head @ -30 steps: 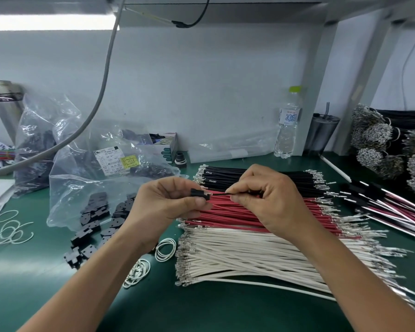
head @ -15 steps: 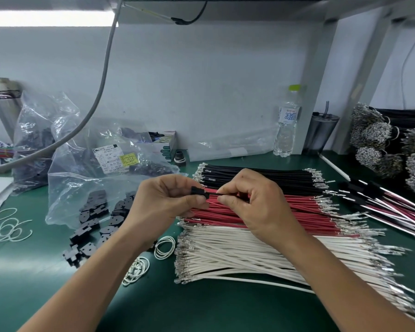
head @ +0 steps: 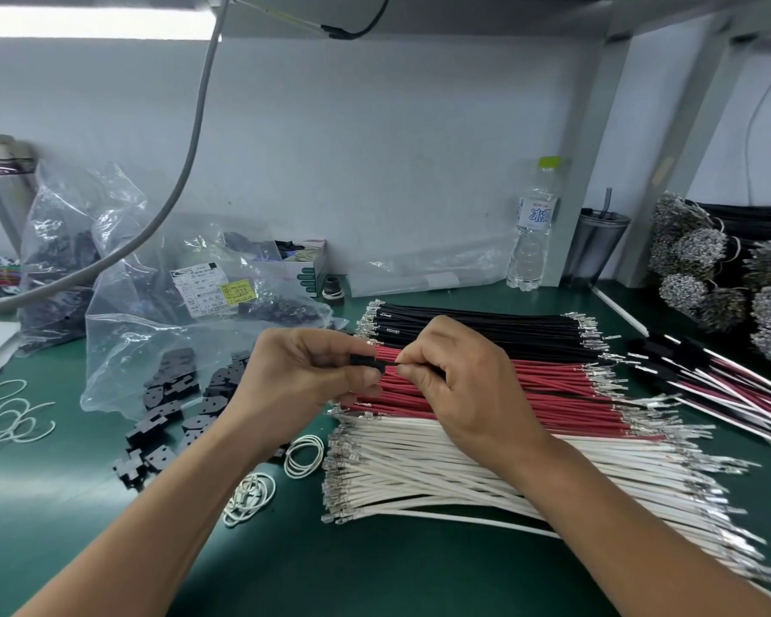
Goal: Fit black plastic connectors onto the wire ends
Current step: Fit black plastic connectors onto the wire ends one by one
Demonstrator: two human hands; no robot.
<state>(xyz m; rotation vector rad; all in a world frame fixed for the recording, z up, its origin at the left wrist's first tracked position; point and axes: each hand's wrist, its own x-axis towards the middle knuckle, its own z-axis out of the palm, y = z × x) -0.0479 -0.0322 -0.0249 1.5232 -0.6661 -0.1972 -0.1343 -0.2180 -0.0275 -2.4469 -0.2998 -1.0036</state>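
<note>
Since half a second before, the hands had barely moved; the wire sat a little deeper in the connector. The left hand (head: 303,376) pinched a small black connector (head: 367,362) between thumb and fingers. The right hand (head: 459,380) pinched a thin black wire (head: 390,364) and held its end at the connector's right side. The two hands were close together, above the red wires (head: 553,394).

On the green table (head: 375,572) lay three flat rows of wires: black wires (head: 486,322) far, red in the middle, white wires (head: 464,465) near. Loose black connectors (head: 170,416) lay to the left, too many to count, by clear bags (head: 152,331). One water bottle (head: 533,233) stood at the far wall.
</note>
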